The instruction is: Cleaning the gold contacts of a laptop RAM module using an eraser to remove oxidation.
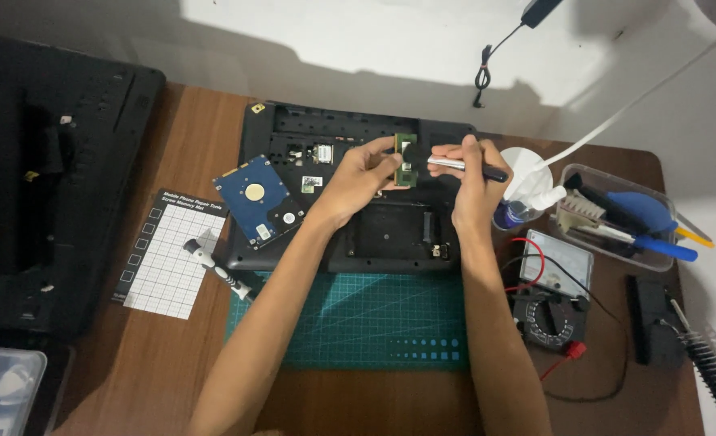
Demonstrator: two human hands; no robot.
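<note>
My left hand [356,179] holds a small green memory module [406,160] upright by its edge, above an upturned black laptop base [390,234]. My right hand [469,182] grips a slim silver and black pen-like tool [467,166], whose tip touches the module's face. Both hands hover over the laptop's open compartment. A blue hard drive [257,199] rests on the laptop's left edge.
A green cutting mat [358,319] lies under the laptop. A white grid mat [168,258] and a screwdriver [217,268] lie left. At right are an analogue multimeter [553,300] with leads, a clear tray of tools [624,214], a small bottle [513,211] and a brush [709,367].
</note>
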